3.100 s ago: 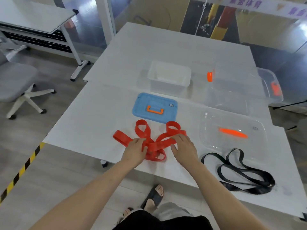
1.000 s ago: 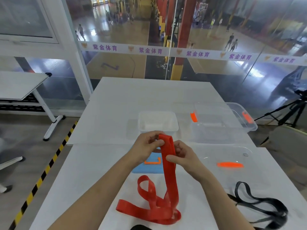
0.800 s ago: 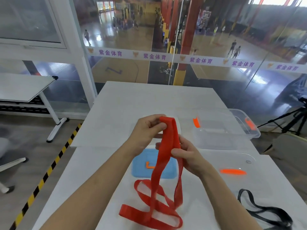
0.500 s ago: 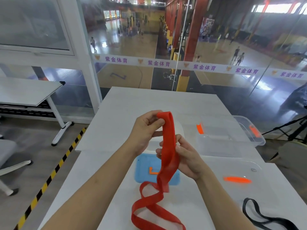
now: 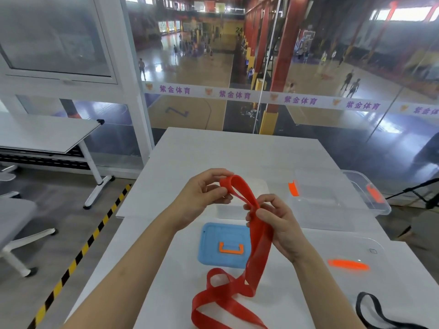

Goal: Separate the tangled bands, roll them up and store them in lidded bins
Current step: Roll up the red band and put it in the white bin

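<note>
I hold a wide red band (image 5: 259,245) up over the white table (image 5: 237,150). My left hand (image 5: 204,193) pinches the band's folded top end. A little lower, my right hand (image 5: 273,219) grips both layers of the band. The rest hangs down and lies in twisted loops near the table's front edge. A black band (image 5: 365,307) lies at the lower right, partly cut off by the frame. A small clear bin (image 5: 237,210) sits behind my hands, mostly hidden.
A blue lid with an orange handle (image 5: 223,245) lies under my hands. A large clear bin with orange latches (image 5: 337,200) stands at the right, its clear lid (image 5: 349,264) in front of it. A folding table (image 5: 47,136) and a chair (image 5: 16,219) stand left.
I lifted the red band from the table. The view tilted up. My left hand has folded the band's top end over, and the loops on the table have been drawn upward.
</note>
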Available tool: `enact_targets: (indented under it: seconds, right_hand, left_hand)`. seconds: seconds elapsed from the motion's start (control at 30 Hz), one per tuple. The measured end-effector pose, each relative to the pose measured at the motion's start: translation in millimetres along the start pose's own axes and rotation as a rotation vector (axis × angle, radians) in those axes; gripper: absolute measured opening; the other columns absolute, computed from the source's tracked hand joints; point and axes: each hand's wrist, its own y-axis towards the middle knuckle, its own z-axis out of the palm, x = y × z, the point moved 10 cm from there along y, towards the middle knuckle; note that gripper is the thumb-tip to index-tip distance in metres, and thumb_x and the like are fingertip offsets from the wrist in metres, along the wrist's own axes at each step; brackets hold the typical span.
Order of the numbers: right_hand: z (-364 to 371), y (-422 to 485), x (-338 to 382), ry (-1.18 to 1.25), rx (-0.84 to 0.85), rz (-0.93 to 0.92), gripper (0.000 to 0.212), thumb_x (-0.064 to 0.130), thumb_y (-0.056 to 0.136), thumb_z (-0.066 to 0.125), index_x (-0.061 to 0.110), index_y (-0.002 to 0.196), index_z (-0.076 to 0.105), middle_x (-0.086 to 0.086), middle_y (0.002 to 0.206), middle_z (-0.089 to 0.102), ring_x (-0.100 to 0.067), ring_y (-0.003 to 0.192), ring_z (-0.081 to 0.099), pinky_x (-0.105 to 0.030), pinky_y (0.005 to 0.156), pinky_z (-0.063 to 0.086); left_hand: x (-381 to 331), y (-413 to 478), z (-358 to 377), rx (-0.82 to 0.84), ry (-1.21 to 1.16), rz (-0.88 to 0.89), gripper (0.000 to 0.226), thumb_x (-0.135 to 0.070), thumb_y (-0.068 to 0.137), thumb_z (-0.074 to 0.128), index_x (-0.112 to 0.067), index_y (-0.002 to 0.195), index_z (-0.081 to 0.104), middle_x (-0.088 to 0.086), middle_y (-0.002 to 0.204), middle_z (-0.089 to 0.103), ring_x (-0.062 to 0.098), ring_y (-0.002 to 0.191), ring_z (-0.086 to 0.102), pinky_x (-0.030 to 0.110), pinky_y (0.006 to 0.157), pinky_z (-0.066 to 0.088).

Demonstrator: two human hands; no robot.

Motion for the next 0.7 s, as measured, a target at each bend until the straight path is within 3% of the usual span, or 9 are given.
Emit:
enact_targets:
  seconds: [0.13, 0.27, 0.37, 0.5, 0.7]
  right_hand:
    - [-7, 0, 8, -0.212, -0.094, -0.073, 0.020, 0.020, 0.078, 0.083, 0.018, 0.096, 0.073, -0.018, 0.096, 0.075, -0.025, 0.083, 0.068, -0.036, 0.079, 0.057]
    - [-6, -1, 15, -0.337, -0.129, -0.150, 0.022, -0.006, 0.084, 0.083, 0.012, 0.094, 0.076, 0.004, 0.083, 0.075, -0.009, 0.078, 0.069, -0.024, 0.072, 0.057]
    - [-6, -5, 16, -0.381, -0.157, -0.184, 0.028, -0.009, 0.084, 0.082, 0.015, 0.097, 0.076, 0.005, 0.088, 0.078, -0.009, 0.081, 0.073, -0.025, 0.075, 0.060]
    - [-5, -13, 13, -0.476, -0.247, -0.252, 0.031, 0.004, 0.086, 0.085, 0.023, 0.109, 0.074, 0.005, 0.100, 0.079, -0.022, 0.097, 0.077, -0.031, 0.091, 0.063]
    - [2, -22, 0, -0.371, -0.399, -0.267, 0.048, 0.009, 0.077, 0.093, 0.029, 0.113, 0.068, 0.011, 0.106, 0.076, -0.016, 0.104, 0.074, -0.023, 0.096, 0.058]
  left_hand:
    - [8, -7, 5, 0.006, -0.094, -0.025, 0.033, -0.009, 0.099, 0.068, -0.021, 0.129, 0.066, 0.010, 0.126, 0.068, 0.028, 0.109, 0.074, 0.039, 0.096, 0.061]
    - [9, -6, -5, -0.207, -0.067, -0.005, 0.015, -0.010, 0.096, 0.071, -0.016, 0.110, 0.071, 0.010, 0.110, 0.072, 0.020, 0.093, 0.074, 0.040, 0.086, 0.065]
    - [11, -6, -7, -0.264, -0.112, -0.008, 0.014, -0.006, 0.098, 0.067, -0.016, 0.105, 0.074, 0.004, 0.102, 0.074, 0.016, 0.093, 0.073, 0.034, 0.081, 0.064]
    - [14, -8, 1, -0.290, -0.258, -0.028, 0.015, -0.002, 0.098, 0.066, -0.011, 0.106, 0.074, 0.000, 0.098, 0.074, 0.017, 0.096, 0.074, 0.034, 0.080, 0.064]
    - [10, -8, 21, -0.275, -0.366, -0.032, 0.018, 0.000, 0.099, 0.064, -0.013, 0.107, 0.073, -0.007, 0.098, 0.077, 0.015, 0.096, 0.076, 0.032, 0.081, 0.063]
